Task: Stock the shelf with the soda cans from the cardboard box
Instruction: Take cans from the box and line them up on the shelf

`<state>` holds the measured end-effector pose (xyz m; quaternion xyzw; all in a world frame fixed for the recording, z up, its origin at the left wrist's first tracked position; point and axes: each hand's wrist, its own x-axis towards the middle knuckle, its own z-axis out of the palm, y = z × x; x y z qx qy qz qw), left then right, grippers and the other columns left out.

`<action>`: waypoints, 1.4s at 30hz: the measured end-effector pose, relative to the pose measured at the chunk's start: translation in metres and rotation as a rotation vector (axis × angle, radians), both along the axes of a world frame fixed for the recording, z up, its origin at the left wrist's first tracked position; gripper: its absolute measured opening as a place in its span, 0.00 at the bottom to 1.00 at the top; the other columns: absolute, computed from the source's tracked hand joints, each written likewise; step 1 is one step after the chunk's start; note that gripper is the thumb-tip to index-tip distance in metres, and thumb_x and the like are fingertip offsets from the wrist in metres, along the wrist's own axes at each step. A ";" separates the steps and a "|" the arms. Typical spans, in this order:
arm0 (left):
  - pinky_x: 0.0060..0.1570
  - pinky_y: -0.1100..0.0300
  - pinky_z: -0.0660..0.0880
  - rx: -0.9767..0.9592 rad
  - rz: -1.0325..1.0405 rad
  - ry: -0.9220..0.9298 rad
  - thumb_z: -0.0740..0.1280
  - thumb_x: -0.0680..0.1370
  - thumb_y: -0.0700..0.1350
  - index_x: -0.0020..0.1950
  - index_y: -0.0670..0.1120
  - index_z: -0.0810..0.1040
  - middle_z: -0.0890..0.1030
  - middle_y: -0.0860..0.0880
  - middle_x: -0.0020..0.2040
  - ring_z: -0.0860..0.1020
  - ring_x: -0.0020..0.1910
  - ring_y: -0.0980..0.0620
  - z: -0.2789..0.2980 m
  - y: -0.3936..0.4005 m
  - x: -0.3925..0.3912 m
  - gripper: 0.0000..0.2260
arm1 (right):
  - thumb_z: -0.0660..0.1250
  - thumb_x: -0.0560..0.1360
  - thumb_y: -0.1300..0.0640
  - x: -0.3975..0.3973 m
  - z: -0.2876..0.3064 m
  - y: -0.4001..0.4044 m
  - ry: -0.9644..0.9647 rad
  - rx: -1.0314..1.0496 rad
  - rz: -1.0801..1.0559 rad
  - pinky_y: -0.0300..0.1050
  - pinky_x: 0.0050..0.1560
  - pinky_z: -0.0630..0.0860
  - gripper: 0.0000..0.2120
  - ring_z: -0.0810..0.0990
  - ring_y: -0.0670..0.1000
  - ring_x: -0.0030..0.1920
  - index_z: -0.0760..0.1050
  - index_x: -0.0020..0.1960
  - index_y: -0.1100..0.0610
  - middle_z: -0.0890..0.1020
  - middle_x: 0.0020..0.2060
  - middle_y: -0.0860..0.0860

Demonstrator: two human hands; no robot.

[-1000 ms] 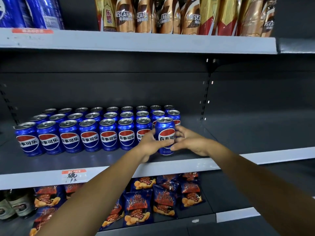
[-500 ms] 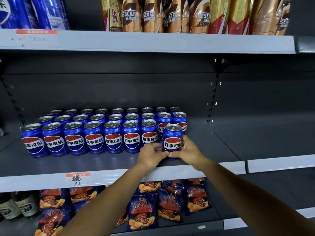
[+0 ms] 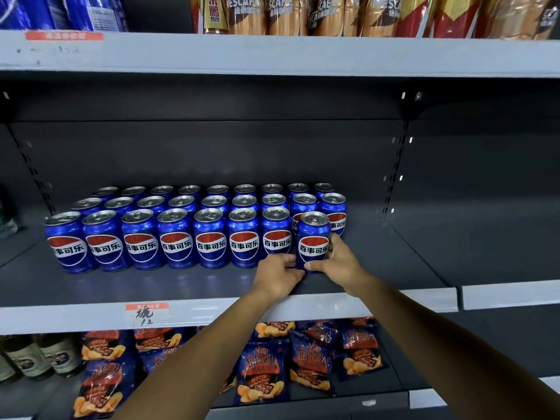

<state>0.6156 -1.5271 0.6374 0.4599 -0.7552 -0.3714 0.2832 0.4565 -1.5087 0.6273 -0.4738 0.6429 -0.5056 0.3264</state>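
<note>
A blue soda can stands upright on the grey middle shelf, at the right end of the front row. My right hand wraps its right side and base. My left hand touches its lower left with curled fingers. Three rows of several matching blue cans fill the shelf to the left and behind. The cardboard box is out of view.
The shelf surface right of the cans is bare. Above, a shelf edge carries coffee bottles and blue cans. Below lie chip bags and dark bottles at the left.
The can stays between both hands at the row's right end, pushed slightly back toward the row. The view has drawn closer and shifted right.
</note>
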 end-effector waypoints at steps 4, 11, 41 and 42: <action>0.56 0.68 0.70 -0.061 0.001 -0.062 0.69 0.76 0.40 0.65 0.41 0.76 0.80 0.46 0.60 0.79 0.57 0.53 -0.006 -0.001 0.000 0.17 | 0.77 0.64 0.66 0.002 -0.002 -0.005 -0.023 0.003 -0.003 0.54 0.63 0.74 0.34 0.78 0.50 0.58 0.67 0.63 0.47 0.79 0.58 0.49; 0.59 0.63 0.73 -0.051 -0.039 -0.081 0.71 0.75 0.42 0.71 0.44 0.70 0.79 0.47 0.62 0.78 0.57 0.55 -0.007 -0.003 0.001 0.25 | 0.76 0.65 0.64 0.001 -0.009 -0.014 -0.022 0.016 0.032 0.56 0.65 0.72 0.39 0.76 0.49 0.62 0.64 0.70 0.49 0.78 0.62 0.48; 0.54 0.67 0.69 0.072 -0.087 -0.062 0.70 0.75 0.43 0.77 0.50 0.58 0.75 0.50 0.63 0.73 0.56 0.58 -0.004 -0.001 0.001 0.34 | 0.68 0.75 0.59 0.012 0.004 -0.008 0.210 0.077 0.027 0.51 0.70 0.63 0.43 0.64 0.54 0.72 0.41 0.78 0.52 0.65 0.73 0.52; 0.54 0.66 0.69 0.072 -0.087 -0.059 0.70 0.75 0.42 0.77 0.50 0.58 0.75 0.50 0.63 0.73 0.56 0.57 -0.003 0.000 0.001 0.34 | 0.69 0.75 0.59 0.013 0.004 -0.008 0.220 0.068 0.020 0.51 0.70 0.63 0.42 0.65 0.54 0.72 0.44 0.78 0.53 0.66 0.73 0.52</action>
